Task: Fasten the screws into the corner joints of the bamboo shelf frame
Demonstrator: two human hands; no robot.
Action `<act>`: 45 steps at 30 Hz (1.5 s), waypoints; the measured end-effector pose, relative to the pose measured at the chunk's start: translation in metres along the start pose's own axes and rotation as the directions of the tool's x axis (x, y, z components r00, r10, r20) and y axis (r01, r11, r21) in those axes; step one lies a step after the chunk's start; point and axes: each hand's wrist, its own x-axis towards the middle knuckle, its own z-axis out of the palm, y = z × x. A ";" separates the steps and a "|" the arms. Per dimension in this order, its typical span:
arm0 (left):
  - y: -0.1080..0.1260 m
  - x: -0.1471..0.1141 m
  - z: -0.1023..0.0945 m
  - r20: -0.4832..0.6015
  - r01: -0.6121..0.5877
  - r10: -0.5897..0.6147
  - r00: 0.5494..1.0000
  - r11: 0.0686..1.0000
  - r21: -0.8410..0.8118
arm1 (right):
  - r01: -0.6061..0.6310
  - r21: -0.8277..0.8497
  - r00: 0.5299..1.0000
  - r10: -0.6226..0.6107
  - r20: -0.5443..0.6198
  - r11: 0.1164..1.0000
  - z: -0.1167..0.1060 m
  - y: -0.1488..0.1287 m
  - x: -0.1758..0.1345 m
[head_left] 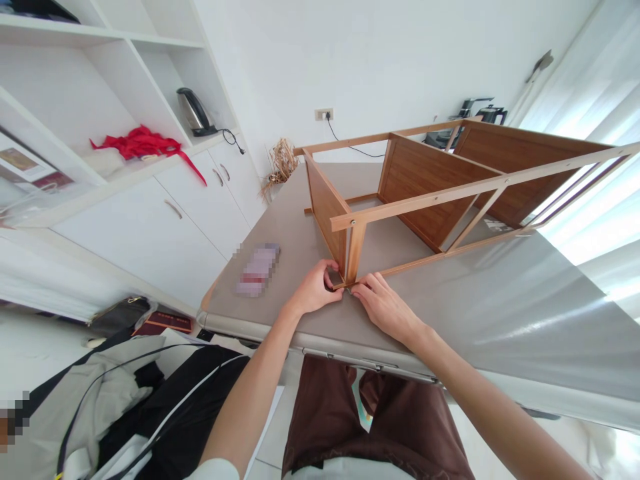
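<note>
And there it was: a wooden rack [420,190] lying on its side on the table [500,307], w/ its near lower corner right by the front edge & both hands on it! L hand [317,287] had thumb & index bent in a C round that corner, seemingly pinching the wood, w/ a gap left inside the curve. R hand [383,300] sat just beside, fingers bunched, tips down at the joint; whether they gripped a small part, couldn't tell.

Doing it well, by my read, meant L bracing the corner so the rack didn't slide, while R did the fine work w/ fingertips only. Keeping the post square to the rail prob. mattered most; a skewed joint could've bound up. Good idea, too, to work over the tabletop, since anything small could've dropped off that edge.

Surface: smooth, greyish, shiny toward the R side. A blurred flat item [257,270] lay L of the hands, apart from the rack. Round the room: white shelves w/ a kettle [193,112] & red cloth [143,143], dried stalks [283,160] past the table's far-L end, a wall socket [324,114] w/ a cord plugged in, & bright curtains [590,133] far R.
</note>
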 end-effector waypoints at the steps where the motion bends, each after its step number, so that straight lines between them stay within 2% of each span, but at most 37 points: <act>1: 0.000 0.000 0.000 0.000 0.003 -0.003 1.000 1.000 -0.002 | 0.004 -0.003 1.000 -0.004 -0.003 1.000 0.001 0.000 0.000; 13: 0.002 0.000 -0.001 0.001 -0.005 0.005 1.000 1.000 -0.014 | 0.060 -0.057 0.998 -0.059 0.011 0.997 0.000 -0.007 0.003; 22: 0.002 0.000 0.000 0.003 0.005 -0.004 1.000 0.999 -0.044 | 0.088 -0.238 0.995 -0.073 0.069 0.967 -0.008 -0.026 0.014; 25: 0.003 0.000 -0.001 0.009 0.008 -0.007 1.000 0.999 -0.042 | 0.059 -0.261 0.997 -0.044 0.065 0.964 -0.007 -0.029 0.016; 33: 0.004 -0.001 -0.002 0.002 -0.008 0.008 1.000 1.000 -0.014 | -0.107 -0.021 0.993 0.106 -0.046 0.994 -0.005 -0.008 0.004; 45: 0.003 -0.001 0.000 0.006 0.014 -0.014 1.000 1.000 -0.005 | -0.114 0.141 0.986 0.129 -0.105 0.983 0.002 0.008 -0.004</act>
